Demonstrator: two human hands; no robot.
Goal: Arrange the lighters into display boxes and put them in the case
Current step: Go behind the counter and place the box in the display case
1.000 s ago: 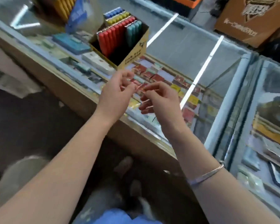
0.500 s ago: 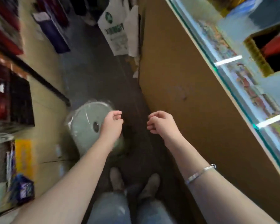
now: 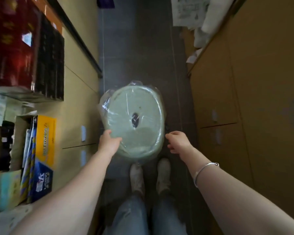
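Head view: yellow box [image 3: 45, 138] lettering blurred, perhaps Chinese.

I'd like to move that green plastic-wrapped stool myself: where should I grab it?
Grip the round stool by its seat rim, one hand each side. The left hand already touches the near-left edge; the right hand is just off the right. The seat is broad, and the wrap looks slippery.

Dark tiled floor [image 3: 143, 48], narrow aisle between cabinets. On it: pale green round stool [image 3: 134, 119] (plastic-wrapped, hole in seat), two light shoes [image 3: 149, 177] just behind it, white bags [image 3: 200, 36] far right.
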